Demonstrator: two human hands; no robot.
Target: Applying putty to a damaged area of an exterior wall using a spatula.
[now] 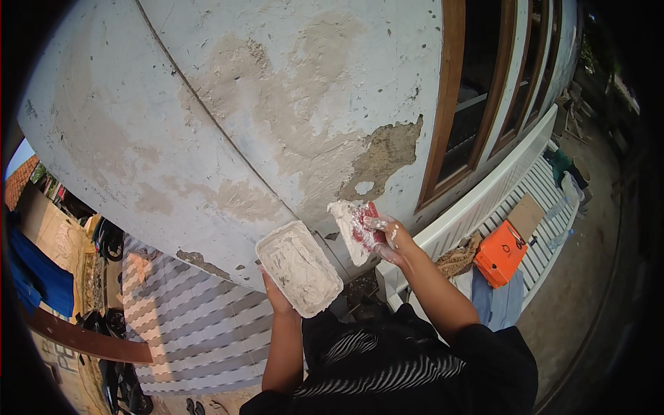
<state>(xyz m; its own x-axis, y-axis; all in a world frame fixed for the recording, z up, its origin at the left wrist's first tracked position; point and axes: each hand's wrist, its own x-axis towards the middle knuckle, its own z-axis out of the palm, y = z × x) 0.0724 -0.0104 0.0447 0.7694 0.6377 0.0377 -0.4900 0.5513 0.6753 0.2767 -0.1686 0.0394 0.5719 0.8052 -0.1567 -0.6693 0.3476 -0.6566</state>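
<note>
My left hand grips a rectangular tub from its left side and underneath; part of the fingers is hidden behind it. Pale wall putty fills the tub and smears its rim. To the right of the tub, my right hand is closed on a red putty scraper, whose blade is thickly coated with the same putty. White smears mark the fingers. Both tools are apart from the wall, a pale blue surface with beige putty patches. Near the scraper, one spot of rough plaster lies bare.
Wood-framed windows line the wall at right. Below them a white slatted bench holds an orange bag, cardboard and cloths. A long crack crosses the wall. Striped tiles and parked motorbikes are at left.
</note>
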